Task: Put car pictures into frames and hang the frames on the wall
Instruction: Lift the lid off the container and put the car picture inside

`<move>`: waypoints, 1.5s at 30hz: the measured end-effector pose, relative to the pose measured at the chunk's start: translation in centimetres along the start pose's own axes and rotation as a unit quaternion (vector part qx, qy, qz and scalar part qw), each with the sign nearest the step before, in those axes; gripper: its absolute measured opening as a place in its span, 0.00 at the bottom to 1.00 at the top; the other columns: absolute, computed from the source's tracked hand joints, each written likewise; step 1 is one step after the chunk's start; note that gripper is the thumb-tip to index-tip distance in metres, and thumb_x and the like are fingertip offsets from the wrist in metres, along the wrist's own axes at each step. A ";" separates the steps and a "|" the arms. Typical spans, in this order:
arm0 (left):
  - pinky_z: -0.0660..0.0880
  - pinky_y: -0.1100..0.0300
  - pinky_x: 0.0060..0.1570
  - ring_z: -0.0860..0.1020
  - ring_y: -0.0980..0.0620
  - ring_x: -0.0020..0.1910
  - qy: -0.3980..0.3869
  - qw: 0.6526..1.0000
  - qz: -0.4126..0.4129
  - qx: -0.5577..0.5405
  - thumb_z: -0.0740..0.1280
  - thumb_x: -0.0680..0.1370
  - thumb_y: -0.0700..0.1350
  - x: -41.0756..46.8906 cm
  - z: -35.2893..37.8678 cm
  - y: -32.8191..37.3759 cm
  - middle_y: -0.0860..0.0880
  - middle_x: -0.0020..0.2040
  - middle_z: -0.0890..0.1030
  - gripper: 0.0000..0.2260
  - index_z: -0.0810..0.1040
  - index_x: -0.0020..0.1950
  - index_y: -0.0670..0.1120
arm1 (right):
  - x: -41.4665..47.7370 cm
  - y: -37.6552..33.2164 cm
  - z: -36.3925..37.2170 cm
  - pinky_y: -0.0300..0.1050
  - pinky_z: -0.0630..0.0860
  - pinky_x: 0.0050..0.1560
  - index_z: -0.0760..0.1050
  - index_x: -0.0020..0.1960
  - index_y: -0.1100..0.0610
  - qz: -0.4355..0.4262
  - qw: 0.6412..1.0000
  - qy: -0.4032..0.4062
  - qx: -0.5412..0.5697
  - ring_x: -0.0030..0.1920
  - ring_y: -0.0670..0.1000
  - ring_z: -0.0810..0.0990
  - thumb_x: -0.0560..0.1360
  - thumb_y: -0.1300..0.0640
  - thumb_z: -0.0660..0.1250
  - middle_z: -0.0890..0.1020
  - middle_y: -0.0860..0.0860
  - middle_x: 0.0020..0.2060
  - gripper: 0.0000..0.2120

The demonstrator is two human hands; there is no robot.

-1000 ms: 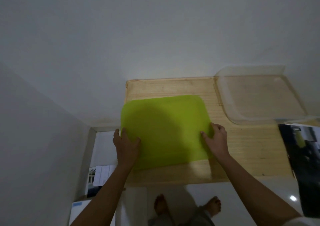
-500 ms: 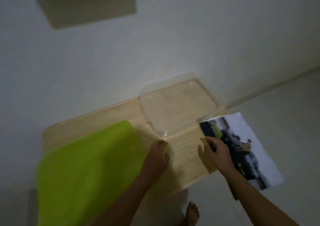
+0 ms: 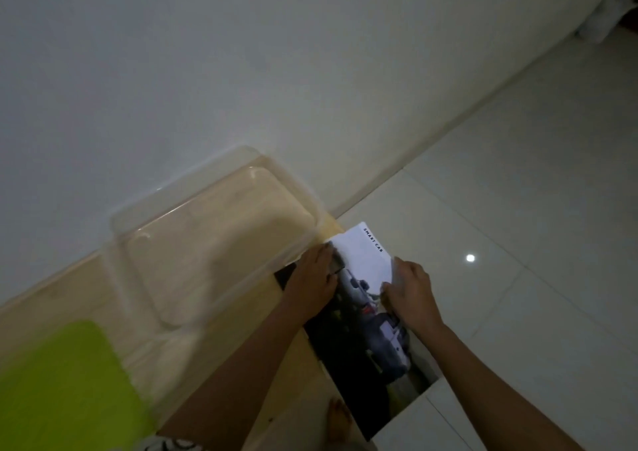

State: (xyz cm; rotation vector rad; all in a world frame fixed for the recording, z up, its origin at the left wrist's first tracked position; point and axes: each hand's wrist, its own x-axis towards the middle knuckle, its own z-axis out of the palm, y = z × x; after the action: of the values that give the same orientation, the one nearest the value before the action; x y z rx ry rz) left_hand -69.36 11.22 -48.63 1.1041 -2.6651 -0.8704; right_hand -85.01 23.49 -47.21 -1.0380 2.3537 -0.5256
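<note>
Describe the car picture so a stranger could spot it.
Find the wooden table by the white wall. At its right end, beside the clear tray, lies the car picture under the left hand and right hand. Unlike the plain green mat, it's printed: dark photo, white top.

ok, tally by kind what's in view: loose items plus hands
car picture: 1
clear tray: 1
green mat: 1
hands: 2, left hand and right hand
total: 5
</note>
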 end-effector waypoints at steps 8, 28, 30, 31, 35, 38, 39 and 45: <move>0.48 0.51 0.74 0.48 0.45 0.76 -0.051 0.994 -0.041 0.087 0.55 0.80 0.52 0.8 1.6 -0.1 0.42 0.77 0.50 0.27 0.50 0.76 0.44 | 1.0 1.3 0.6 0.47 0.69 0.59 0.60 0.72 0.56 -0.010 0.998 -0.048 0.028 0.62 0.58 0.70 0.77 0.55 0.60 0.68 0.59 0.64 0.24; 0.67 0.67 0.43 0.70 0.50 0.54 -0.096 0.960 -0.132 -0.225 0.70 0.70 0.39 -2.0 0.2 0.0 0.48 0.55 0.71 0.12 0.75 0.51 0.50 | 0.9 4.0 1.6 0.44 0.64 0.59 0.67 0.69 0.52 -0.033 0.998 -0.017 0.053 0.60 0.57 0.69 0.76 0.58 0.64 0.74 0.58 0.57 0.22; 0.70 0.66 0.41 0.73 0.50 0.52 -0.136 0.952 -0.123 -0.245 0.69 0.72 0.39 -2.1 0.1 0.1 0.49 0.55 0.74 0.10 0.77 0.50 0.51 | 0.8 3.9 1.6 0.45 0.65 0.60 0.67 0.69 0.51 -0.034 0.998 -0.012 0.059 0.60 0.56 0.70 0.76 0.58 0.64 0.74 0.58 0.57 0.22; 0.70 0.67 0.40 0.74 0.51 0.51 -0.146 0.948 -0.123 -0.255 0.68 0.72 0.39 -2.2 0.0 0.2 0.50 0.55 0.74 0.10 0.77 0.51 0.51 | 0.7 3.8 1.5 0.44 0.65 0.60 0.67 0.69 0.51 -0.033 0.997 -0.011 0.062 0.60 0.55 0.70 0.76 0.58 0.64 0.74 0.57 0.57 0.22; 0.70 0.66 0.41 0.73 0.50 0.52 -0.117 0.949 -0.105 -0.272 0.69 0.72 0.37 -2.5 -0.6 1.0 0.50 0.57 0.73 0.16 0.77 0.56 0.54 | -0.1 4.0 0.4 0.44 0.69 0.59 0.67 0.69 0.52 -0.051 0.996 -0.015 0.074 0.58 0.53 0.72 0.76 0.60 0.64 0.73 0.56 0.57 0.22; 0.71 0.72 0.43 0.74 0.52 0.51 -0.079 0.951 -0.082 -0.288 0.68 0.71 0.34 -2.5 -2.1 2.2 0.49 0.55 0.76 0.18 0.77 0.55 0.53 | -0.4 3.6 -1.3 0.40 0.70 0.52 0.69 0.68 0.52 -0.069 0.989 -0.008 0.132 0.51 0.51 0.74 0.75 0.62 0.64 0.73 0.53 0.54 0.22; 0.71 0.74 0.45 0.75 0.53 0.51 -0.060 0.951 -0.073 -0.293 0.68 0.70 0.33 -2.5 -2.9 2.5 0.49 0.55 0.77 0.19 0.78 0.56 0.53 | -0.3 3.3 -1.9 0.40 0.71 0.51 0.69 0.67 0.52 -0.076 0.986 -0.009 0.149 0.51 0.50 0.74 0.75 0.62 0.64 0.73 0.52 0.53 0.21; 0.74 0.70 0.47 0.76 0.54 0.52 0.037 0.952 -0.030 -0.301 0.68 0.71 0.32 -2.3 -11.0 2.3 0.50 0.56 0.77 0.19 0.77 0.56 0.51 | 1.1 -0.1 -5.8 0.42 0.74 0.53 0.73 0.64 0.53 -0.147 0.968 0.034 0.199 0.51 0.48 0.75 0.75 0.63 0.64 0.75 0.52 0.51 0.18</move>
State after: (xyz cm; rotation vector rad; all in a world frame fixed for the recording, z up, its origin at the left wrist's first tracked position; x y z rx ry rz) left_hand -65.51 8.96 -38.04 1.0248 -2.0743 -1.4816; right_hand -89.02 23.41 -42.87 -1.1887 2.0352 -1.1071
